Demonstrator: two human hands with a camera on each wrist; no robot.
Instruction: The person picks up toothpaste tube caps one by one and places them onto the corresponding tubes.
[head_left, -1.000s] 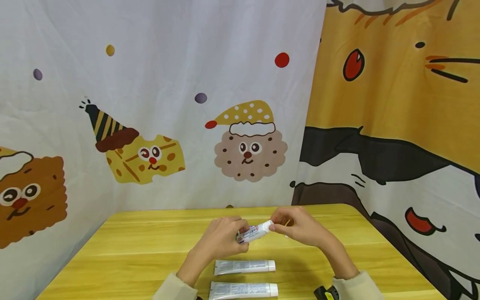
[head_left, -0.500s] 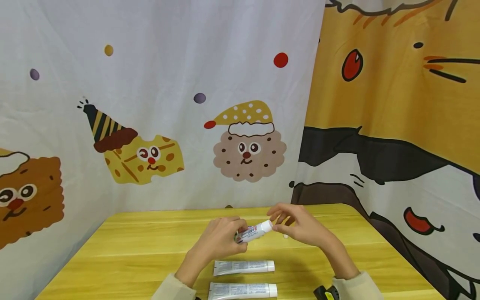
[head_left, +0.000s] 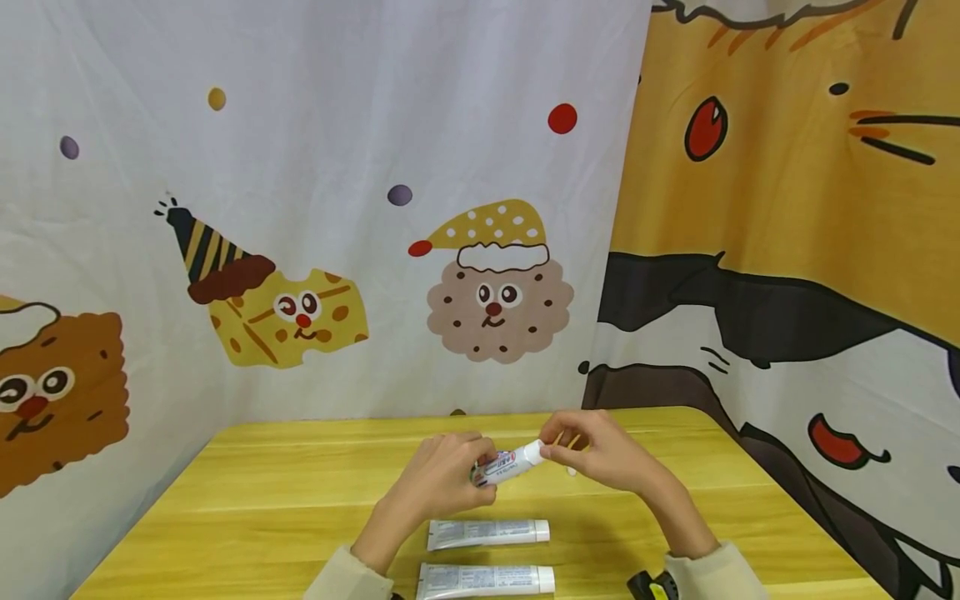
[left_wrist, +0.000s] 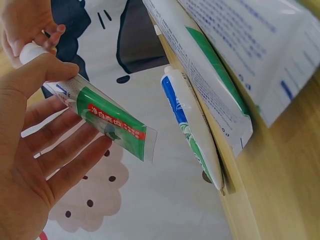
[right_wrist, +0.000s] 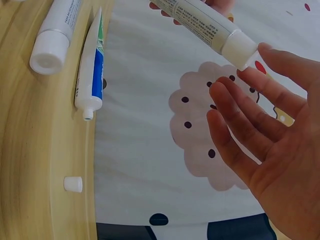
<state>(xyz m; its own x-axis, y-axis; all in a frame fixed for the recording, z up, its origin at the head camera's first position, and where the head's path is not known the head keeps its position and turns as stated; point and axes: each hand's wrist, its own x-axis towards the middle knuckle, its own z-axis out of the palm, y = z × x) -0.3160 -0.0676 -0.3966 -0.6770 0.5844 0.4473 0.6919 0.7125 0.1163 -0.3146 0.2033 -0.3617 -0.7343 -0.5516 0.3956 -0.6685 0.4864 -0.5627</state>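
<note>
My left hand (head_left: 438, 475) grips a white, green and red toothpaste tube (head_left: 504, 467) above the table, its capped end tilted up to the right. In the left wrist view, thumb and fingers hold the tube (left_wrist: 107, 117) near its cap. My right hand (head_left: 603, 454) pinches the white cap (right_wrist: 239, 49) between thumb and index finger, the other fingers held loosely away. Below, two capped toothpaste tubes lie side by side, a nearer tube (head_left: 480, 581) and a farther tube (head_left: 480, 533). An uncapped blue, green and white tube (right_wrist: 91, 70) lies beyond them.
A small loose white cap (right_wrist: 73, 184) stands on the wooden table (head_left: 300, 500) towards the far right. Behind the table's back edge hangs a white curtain (head_left: 315, 150) with cartoon prints. A black device (head_left: 652, 586) sits at the right sleeve.
Half a second ago the right fingers were spread slightly off the cap; now they have closed back on it, as one second ago. The left hand and its tube have barely moved.
</note>
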